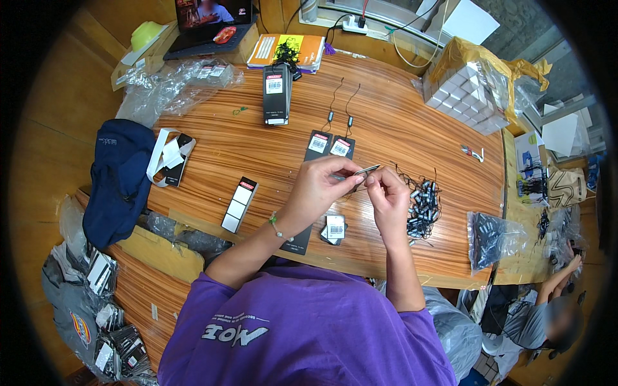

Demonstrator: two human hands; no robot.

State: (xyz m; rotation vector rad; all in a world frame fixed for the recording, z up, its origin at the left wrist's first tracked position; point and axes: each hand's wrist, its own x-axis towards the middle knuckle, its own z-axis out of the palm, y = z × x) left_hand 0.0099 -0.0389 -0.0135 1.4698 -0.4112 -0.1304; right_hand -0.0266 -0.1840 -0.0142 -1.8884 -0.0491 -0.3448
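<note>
My left hand [322, 183] is closed in a pinch on a thin dark hang tag [367, 169], seen nearly edge-on. Close beside it, my right hand [388, 193] pinches at the tag's end; what its fingertips hold is too small to make out. Just beyond the hands lie two black hang tags [318, 146] with white labels, their cords stretched away from me. A small stack of labelled tags [335, 228] rests below my hands. To the right is a heap of black tag cords [423, 207] with small plastic locks. My left forearm partly covers a long black card [298, 242].
A tall stack of black tags [275, 96] stands at the back, near orange notebooks [261, 51] and a laptop [212, 19]. A box of small white cartons [467, 90] sits far right, a bag of cords [489, 241] nearer. A black-and-white label strip [240, 206] lies left. Another person [544, 315] sits at right.
</note>
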